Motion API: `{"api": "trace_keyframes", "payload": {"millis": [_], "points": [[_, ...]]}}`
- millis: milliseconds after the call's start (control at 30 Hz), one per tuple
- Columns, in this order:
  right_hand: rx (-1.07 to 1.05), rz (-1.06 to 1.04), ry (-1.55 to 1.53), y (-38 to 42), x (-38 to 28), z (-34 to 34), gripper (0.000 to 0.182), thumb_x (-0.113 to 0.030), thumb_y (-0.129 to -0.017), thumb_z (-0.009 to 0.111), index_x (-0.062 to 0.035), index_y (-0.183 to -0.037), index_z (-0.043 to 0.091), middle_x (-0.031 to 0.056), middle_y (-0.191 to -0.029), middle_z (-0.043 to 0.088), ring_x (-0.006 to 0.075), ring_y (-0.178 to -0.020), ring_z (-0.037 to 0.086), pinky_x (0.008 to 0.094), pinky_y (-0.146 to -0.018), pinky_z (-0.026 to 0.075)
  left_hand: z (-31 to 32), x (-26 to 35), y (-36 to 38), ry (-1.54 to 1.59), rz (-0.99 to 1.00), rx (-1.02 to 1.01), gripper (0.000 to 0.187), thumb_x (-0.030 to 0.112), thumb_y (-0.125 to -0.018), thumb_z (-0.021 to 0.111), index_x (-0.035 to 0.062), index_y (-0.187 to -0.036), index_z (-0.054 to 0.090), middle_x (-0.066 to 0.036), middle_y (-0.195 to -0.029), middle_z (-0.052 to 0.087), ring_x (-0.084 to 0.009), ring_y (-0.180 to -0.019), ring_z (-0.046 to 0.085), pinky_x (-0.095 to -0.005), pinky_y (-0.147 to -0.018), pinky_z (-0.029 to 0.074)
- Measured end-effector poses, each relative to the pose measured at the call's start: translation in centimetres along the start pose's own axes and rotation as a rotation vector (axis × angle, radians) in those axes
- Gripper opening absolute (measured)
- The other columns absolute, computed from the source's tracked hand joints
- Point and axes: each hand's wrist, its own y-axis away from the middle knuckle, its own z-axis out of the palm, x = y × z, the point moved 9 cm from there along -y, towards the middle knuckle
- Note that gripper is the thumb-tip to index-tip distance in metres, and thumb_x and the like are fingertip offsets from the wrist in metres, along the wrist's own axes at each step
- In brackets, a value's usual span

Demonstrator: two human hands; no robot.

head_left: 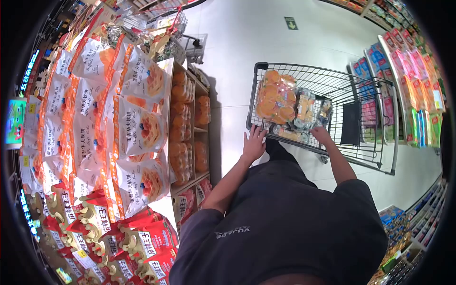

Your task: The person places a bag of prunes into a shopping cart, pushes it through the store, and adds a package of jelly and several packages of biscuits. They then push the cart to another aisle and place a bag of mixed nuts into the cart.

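Observation:
A wire shopping cart (304, 66) with a dark rim stands in front of me. My left hand (255, 144) lies at its near left corner with the fingers stretched out and spread. Over the near rim reaches my right hand (321, 135), its fingers closed beside the packs; what they hold, if anything, is hidden. Within the basket, a large clear pack of round orange-brown baked goods (275, 97) fills the left end. To its right lie a clear-wrapped food pack (304, 108) and a smaller dark pack (325, 113). Another clear pack (289, 134) rests along the near side.
On my left rises a display of white-and-orange waffle cake bags (137, 128), with red snack bags (147, 242) nearer me. A wooden shelf (194, 99) below holds orange packs. Stocked shelves (413, 80) stand on the right. A floor arrow sign (290, 23) marks the pale aisle.

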Motion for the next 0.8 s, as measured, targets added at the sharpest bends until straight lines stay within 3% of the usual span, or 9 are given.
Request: {"api": "trace_keyframes", "payload": {"millis": [33, 100, 167, 233, 333, 433, 500, 567, 800], "points": [[0.079, -0.004, -0.185, -0.9, -1.5, -1.1, 0.045, -0.044, -0.08, 0.063, -0.001, -0.091, 0.067, 0.0195, -0.088, 0.066, 0.0322, -0.087, 0.064, 0.0404, -0.075, 0.048, -0.4, -0.4, -0.6, -0.008, -0.023, -0.008, 0.055, 0.021, -0.082, 0.062, 0.0151, -0.133, 0.042, -0.011, -0.141, 0.035, -0.0336, -0.14, 0.02, -0.0637, -0.104, 0.026], [0.225, -0.033, -0.366, -4.5, -3.5, -1.8, 0.046, -0.046, -0.085, 0.061, -0.0021, -0.097, 0.065, 0.0064, -0.081, 0.064, 0.0173, -0.069, 0.06, 0.0353, -0.06, 0.048, -1.2, -0.5, -2.0, 0.009, -0.009, -0.024, 0.053, 0.022, -0.082, 0.062, 0.0148, -0.132, 0.043, -0.011, -0.141, 0.036, -0.0336, -0.139, 0.022, -0.0605, -0.105, 0.027], [0.089, 0.155, -0.773, -7.5, -5.4, 0.0, 0.056, -0.051, -0.084, 0.061, -0.0048, -0.115, 0.059, 0.0054, -0.095, 0.063, 0.0183, -0.079, 0.061, 0.0343, -0.061, 0.05, -1.9, -0.8, -3.4, 0.016, -0.02, -0.051, 0.052, 0.022, -0.082, 0.063, 0.0138, -0.13, 0.045, -0.011, -0.14, 0.037, -0.035, -0.138, 0.024, -0.0565, -0.107, 0.028], [0.014, 0.196, -0.89, -11.0, -7.8, 1.8, 0.063, -0.055, -0.083, 0.061, -0.007, -0.123, 0.053, 0.0075, -0.106, 0.06, 0.0212, -0.089, 0.06, 0.0375, -0.064, 0.053, -1.8, -1.5, -4.7, 0.018, -0.026, -0.071, 0.053, 0.021, -0.081, 0.063, 0.0131, -0.13, 0.045, -0.012, -0.14, 0.037, -0.0358, -0.138, 0.024, -0.0559, -0.107, 0.028], [-0.124, 0.201, -1.0, -13.0, -12.2, 3.7, 0.063, -0.052, -0.08, 0.067, -0.0078, -0.123, 0.055, 0.0084, -0.109, 0.061, 0.0214, -0.092, 0.061, 0.0387, -0.069, 0.053, -3.0, -1.7, -6.1, 0.037, -0.029, -0.125, 0.054, 0.018, -0.082, 0.062, 0.0132, -0.133, 0.043, -0.012, -0.143, 0.035, -0.036, -0.139, 0.023, -0.056, -0.108, 0.026], [-0.064, 0.19, -0.958, -14.9, -13.8, 3.4, 0.059, -0.047, -0.078, 0.072, -0.01, -0.122, 0.057, 0.0084, -0.11, 0.062, 0.0214, -0.094, 0.061, 0.0403, -0.073, 0.052, -3.0, -2.4, -7.2, 0.01, -0.051, -0.18, 0.055, 0.016, -0.083, 0.06, 0.0147, -0.135, 0.04, -0.012, -0.144, 0.033, -0.0363, -0.139, 0.022, -0.0565, -0.109, 0.025], [0.014, 0.182, -1.117, -15.0, -14.8, 2.3, 0.051, -0.028, -0.071, 0.082, -0.0037, -0.11, 0.063, 0.0069, -0.096, 0.067, 0.0154, -0.082, 0.064, 0.0287, -0.072, 0.052, -2.8, -2.6, -7.5, 0.019, -0.038, -0.202, 0.056, 0.013, -0.083, 0.058, 0.0165, -0.136, 0.039, -0.012, -0.146, 0.031, -0.0366, -0.14, 0.02, -0.0577, -0.109, 0.025], [-0.002, 0.121, -1.204, -15.0, -16.4, 1.2, 0.053, -0.027, -0.067, 0.084, 0.0001, -0.106, 0.063, 0.0084, -0.094, 0.068, 0.0157, -0.082, 0.065, 0.029, -0.068, 0.051, -2.8, -3.2, -7.9, 0.045, -0.044, -0.209, 0.057, 0.011, -0.082, 0.056, 0.0174, -0.136, 0.039, -0.012, -0.146, 0.031, -0.0364, -0.14, 0.019, -0.0587, -0.108, 0.024], [0.202, 0.196, -0.951, -15.6, -17.4, -0.5, 0.04, -0.026, -0.06, 0.086, -0.0043, -0.071, 0.054, 0.0055, -0.072, 0.059, 0.014, -0.061, 0.055, 0.0307, -0.055, 0.045, -2.9, -3.9, -8.2, 0.075, -0.022, -0.217, 0.058, 0.012, -0.083, 0.057, 0.0195, -0.138, 0.039, -0.008, -0.146, 0.032, -0.0331, -0.141, 0.019, -0.062, -0.108, 0.02]]}}
